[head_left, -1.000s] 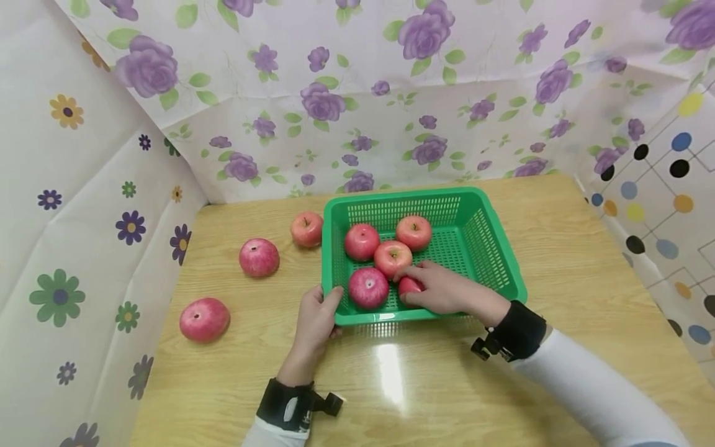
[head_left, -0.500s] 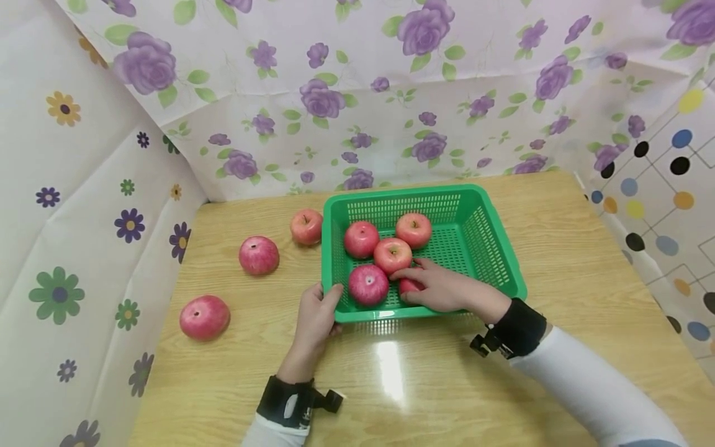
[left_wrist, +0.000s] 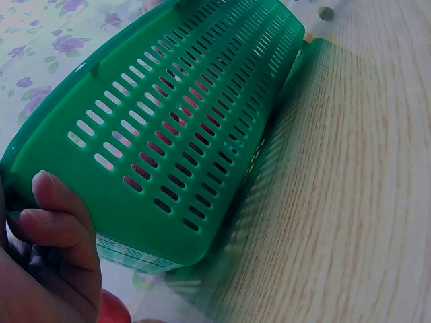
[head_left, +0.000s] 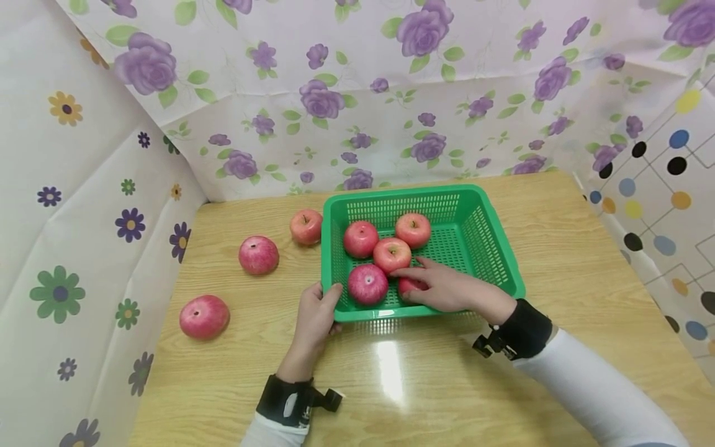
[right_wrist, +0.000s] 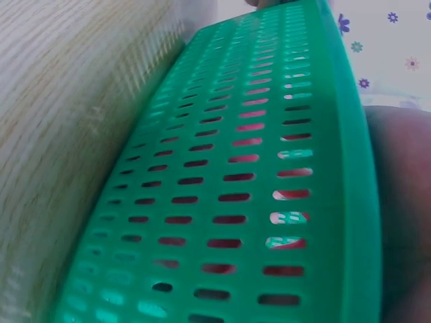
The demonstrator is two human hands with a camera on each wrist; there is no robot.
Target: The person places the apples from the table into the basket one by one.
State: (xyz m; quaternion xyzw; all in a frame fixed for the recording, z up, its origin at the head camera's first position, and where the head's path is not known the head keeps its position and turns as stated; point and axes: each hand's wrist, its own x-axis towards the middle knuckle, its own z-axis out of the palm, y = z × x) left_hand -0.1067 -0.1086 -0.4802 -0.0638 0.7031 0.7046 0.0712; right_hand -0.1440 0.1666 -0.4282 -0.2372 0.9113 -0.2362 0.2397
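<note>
A green plastic basket (head_left: 385,315) with slotted walls stands on the table. My left hand (head_left: 314,316) grips its front-left corner, thumb over the rim; in the left wrist view, curled fingers (left_wrist: 64,229) lie against the outer wall. Inside the basket, my right hand (head_left: 441,287) holds a small red apple (head_left: 412,287) near the front wall, its fingers partly covering it. Close by are a pale red apple (head_left: 392,255), a red apple (head_left: 360,239), another apple (head_left: 413,230) and a streaked dark-pink round fruit (head_left: 367,284). In the right wrist view, the basket wall hides the apple.
Left of the basket, an apple (head_left: 306,226) lies beside its wall. Farther left are two streaked pink fruits, one nearer the back (head_left: 259,255) and one nearer the front (head_left: 204,317). Patterned sheets (head_left: 357,112) surround the wooden table (head_left: 436,379).
My right hand has shifted very slightly to the right, and a little more of the small red apple shows beneath its fingers. My left hand and the basket stay in place.
</note>
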